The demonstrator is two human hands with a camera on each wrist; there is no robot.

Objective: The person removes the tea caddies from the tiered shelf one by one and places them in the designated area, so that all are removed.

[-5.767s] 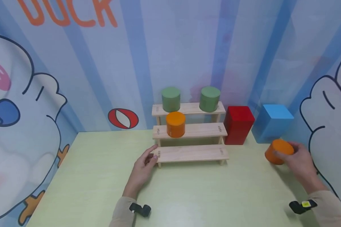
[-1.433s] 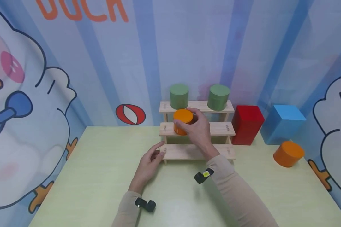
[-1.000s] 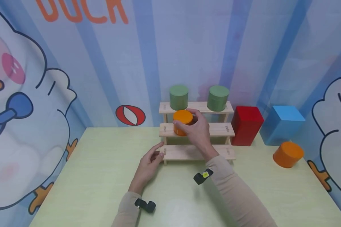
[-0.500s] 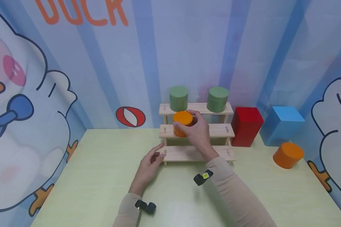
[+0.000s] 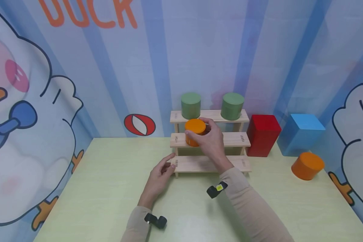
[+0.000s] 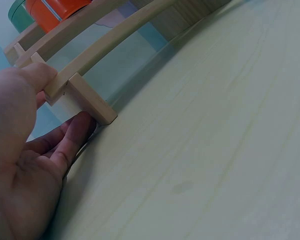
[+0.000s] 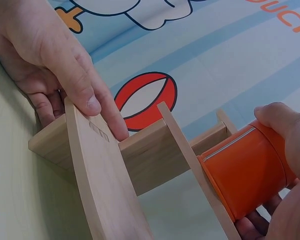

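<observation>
On the middle step of a three-tier wooden display rack (image 5: 211,164), at its left end, stands an orange lidded canister (image 7: 247,172). My right hand (image 5: 212,139) grips it, thumb on the near left side and fingers round the far right. My left hand (image 5: 157,178) holds the left end of the lowest step, its thumb (image 7: 92,105) on top and its other fingers down by the leg. Two green canisters (image 5: 191,106) stand apart on the top step. A second orange canister (image 5: 308,166) is on the table at the right.
A tall red block (image 5: 264,136) stands right beside the rack, with a blue block (image 5: 300,134) farther right. Behind them rises a printed duck backdrop (image 5: 103,77). The pale table (image 5: 109,188) extends in front.
Earlier my right hand held the second orange canister at the right; it has let go and now grips the one on the middle step. Over the last second, both hands stay put.
</observation>
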